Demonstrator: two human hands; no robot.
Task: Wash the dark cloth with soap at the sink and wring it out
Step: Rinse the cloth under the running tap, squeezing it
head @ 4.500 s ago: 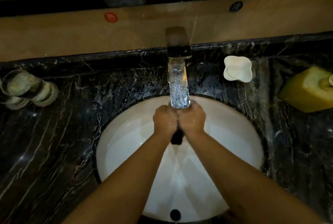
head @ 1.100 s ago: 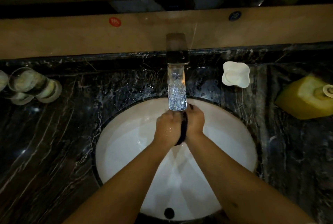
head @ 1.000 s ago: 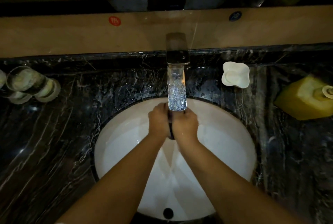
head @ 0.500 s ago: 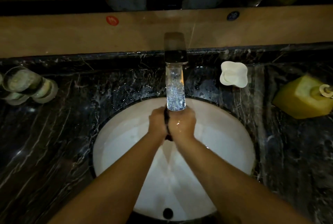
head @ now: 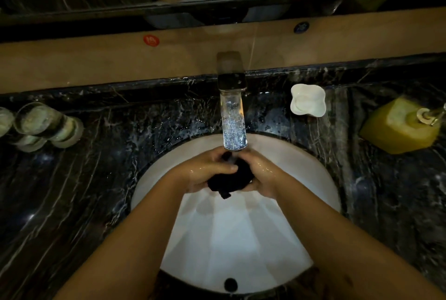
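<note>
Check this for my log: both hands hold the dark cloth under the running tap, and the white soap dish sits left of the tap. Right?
Not quite. The head view shows the white soap dish right of the tap. Both the left hand and right hand hold the dark cloth under the running water.

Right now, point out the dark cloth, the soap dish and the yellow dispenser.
dark cloth (head: 230, 179): head view, bunched middle.
soap dish (head: 307, 103): head view, white bowl centre.
yellow dispenser (head: 398, 130): head view, body's top face.

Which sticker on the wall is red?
The left sticker, left of the tap, is red. The right sticker, further right and a little higher, is dark blue.
</note>
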